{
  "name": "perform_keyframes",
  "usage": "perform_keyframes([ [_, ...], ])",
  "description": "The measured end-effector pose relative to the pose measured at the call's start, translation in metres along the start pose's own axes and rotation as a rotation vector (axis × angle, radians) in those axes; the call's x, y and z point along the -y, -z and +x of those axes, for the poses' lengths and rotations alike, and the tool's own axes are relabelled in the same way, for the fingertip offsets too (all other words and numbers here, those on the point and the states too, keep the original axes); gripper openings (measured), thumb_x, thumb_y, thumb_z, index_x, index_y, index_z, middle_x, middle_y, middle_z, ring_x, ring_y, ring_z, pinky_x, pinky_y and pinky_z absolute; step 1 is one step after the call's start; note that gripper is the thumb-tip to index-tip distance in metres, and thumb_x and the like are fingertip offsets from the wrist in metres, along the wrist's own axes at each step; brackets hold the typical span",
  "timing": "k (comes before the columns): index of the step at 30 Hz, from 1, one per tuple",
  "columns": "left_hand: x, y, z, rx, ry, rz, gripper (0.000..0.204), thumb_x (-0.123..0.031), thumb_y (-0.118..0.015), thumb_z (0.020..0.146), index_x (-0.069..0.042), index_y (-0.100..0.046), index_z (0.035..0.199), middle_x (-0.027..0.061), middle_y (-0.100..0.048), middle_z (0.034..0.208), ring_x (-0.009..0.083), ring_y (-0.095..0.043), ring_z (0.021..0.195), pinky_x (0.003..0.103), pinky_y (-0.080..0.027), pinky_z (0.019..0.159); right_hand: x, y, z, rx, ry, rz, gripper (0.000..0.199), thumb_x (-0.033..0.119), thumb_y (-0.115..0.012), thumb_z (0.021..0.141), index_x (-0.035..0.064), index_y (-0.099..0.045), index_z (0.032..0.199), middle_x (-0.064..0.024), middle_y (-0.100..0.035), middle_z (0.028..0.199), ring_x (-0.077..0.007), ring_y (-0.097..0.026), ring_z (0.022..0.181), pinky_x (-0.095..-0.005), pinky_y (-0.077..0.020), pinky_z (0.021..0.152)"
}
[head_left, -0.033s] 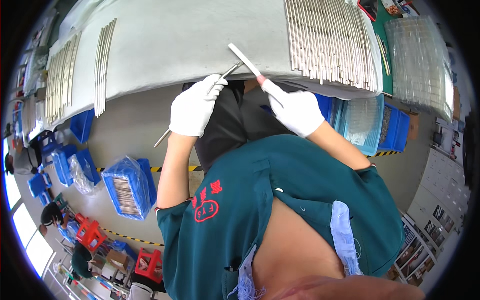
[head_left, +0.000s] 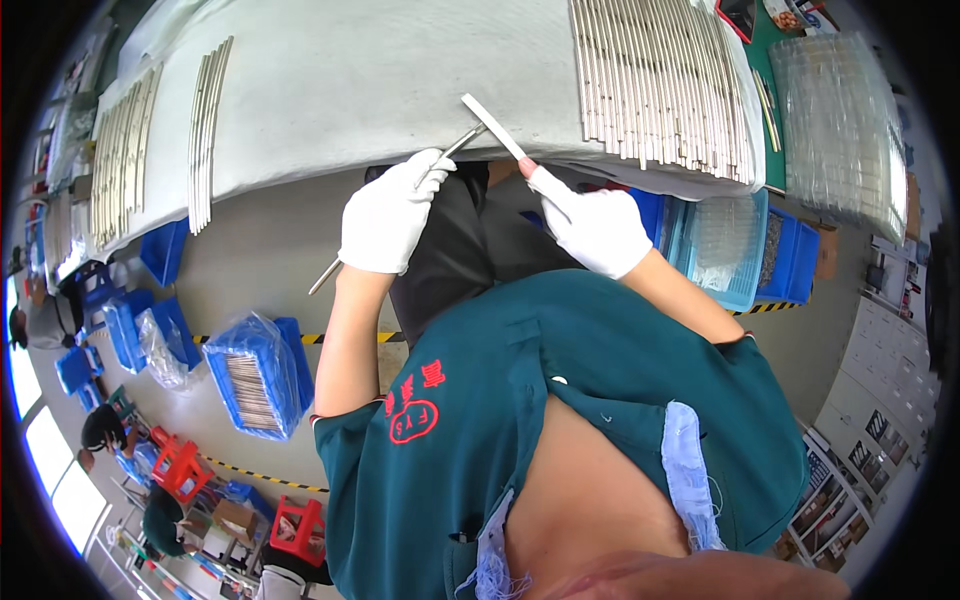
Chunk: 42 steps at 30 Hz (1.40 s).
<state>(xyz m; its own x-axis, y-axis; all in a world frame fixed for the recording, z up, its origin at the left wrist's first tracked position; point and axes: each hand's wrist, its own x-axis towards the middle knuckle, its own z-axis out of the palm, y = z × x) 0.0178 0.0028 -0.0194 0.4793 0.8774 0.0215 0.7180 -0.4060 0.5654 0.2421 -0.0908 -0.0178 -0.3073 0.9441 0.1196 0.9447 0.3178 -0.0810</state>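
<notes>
My left hand (head_left: 385, 220), in a white glove, is closed around a thin metal rod (head_left: 462, 141). The rod's lower end sticks out past my wrist, and its upper end points toward the table edge. Gloved too, with a bare fingertip showing, my right hand (head_left: 597, 228) grips a flat white stick (head_left: 495, 127). This stick slants up to the left and crosses the rod's tip; they appear to touch there. Both hands are over my lap, just in front of the cloth-covered table (head_left: 380, 80).
Many metal rods (head_left: 660, 90) lie side by side on the table's right, with smaller groups (head_left: 207, 130) at the left. Plastic-wrapped clear trays (head_left: 840, 130) are stacked at far right. Blue crates (head_left: 790, 260) stand below; a bagged crate of rods (head_left: 255, 380) is on the floor. People work at lower left.
My right hand and the white stick have shifted slightly right and nearer to me along the rod's tip. The left hand and the rod look still.
</notes>
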Motion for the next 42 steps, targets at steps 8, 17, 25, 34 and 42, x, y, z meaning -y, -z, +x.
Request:
perform_keyframes([
  [8, 0.007, -0.003, 0.001, 0.013, -0.008, -0.115, 0.018, -0.025, -0.054, 0.088, -0.016, -0.066, 0.099, 0.0015, -0.066, 0.098, 0.0196, -0.062, 0.084, 0.029, -0.050, 0.072, -0.011, -0.003, 0.015, -0.113, 0.025, 0.015, 0.042, 0.013, -0.055, 0.082, 0.0093, -0.053, 0.124, -0.0041, -0.061, 0.071, -0.0199, -0.048, 0.036, -0.0332, -0.0415, 0.037],
  [17, 0.004, 0.005, 0.010, 0.211, 0.229, -0.487, 0.021, -0.017, -0.056, 0.088, -0.006, -0.063, 0.104, 0.0010, -0.064, 0.086, 0.0113, -0.053, 0.067, 0.024, -0.043, 0.061, 0.006, 0.004, 0.024, -0.079, -0.071, 0.094, 0.046, 0.022, -0.051, 0.088, 0.0282, -0.043, 0.132, -0.0007, -0.046, 0.043, -0.0197, -0.046, 0.033, -0.0327, -0.0348, 0.033],
  [25, -0.001, 0.014, 0.011, 0.313, 0.444, -0.702, 0.022, -0.020, -0.054, 0.088, -0.007, -0.064, 0.103, 0.0016, -0.055, 0.068, 0.0084, -0.042, 0.053, 0.024, -0.039, 0.054, 0.005, 0.007, 0.012, 0.024, -0.065, 0.089, 0.050, 0.020, -0.053, 0.085, 0.0258, -0.043, 0.134, 0.0000, -0.044, 0.040, -0.0189, -0.045, 0.032, -0.0317, -0.0344, 0.033],
  [34, 0.000, 0.014, 0.012, 0.287, 0.404, -0.649, 0.022, -0.020, -0.055, 0.088, -0.007, -0.063, 0.103, 0.0030, -0.055, 0.068, 0.0088, -0.045, 0.055, 0.023, -0.040, 0.056, 0.002, -0.001, 0.004, -0.097, -0.017, 0.053, 0.052, 0.015, -0.053, 0.081, 0.0254, -0.046, 0.132, 0.0021, -0.039, 0.040, -0.0148, -0.040, 0.030, -0.0287, -0.0314, 0.031],
  [42, 0.000, 0.014, 0.013, 0.285, 0.326, -0.602, 0.021, -0.018, -0.054, 0.088, -0.007, -0.062, 0.104, 0.0032, -0.056, 0.071, 0.0090, -0.044, 0.054, 0.023, -0.040, 0.055, 0.004, 0.002, 0.013, -0.062, -0.082, 0.074, 0.049, 0.013, -0.057, 0.081, 0.0212, -0.051, 0.129, -0.0012, -0.038, 0.041, -0.0152, -0.041, 0.031, -0.0300, -0.0336, 0.033],
])
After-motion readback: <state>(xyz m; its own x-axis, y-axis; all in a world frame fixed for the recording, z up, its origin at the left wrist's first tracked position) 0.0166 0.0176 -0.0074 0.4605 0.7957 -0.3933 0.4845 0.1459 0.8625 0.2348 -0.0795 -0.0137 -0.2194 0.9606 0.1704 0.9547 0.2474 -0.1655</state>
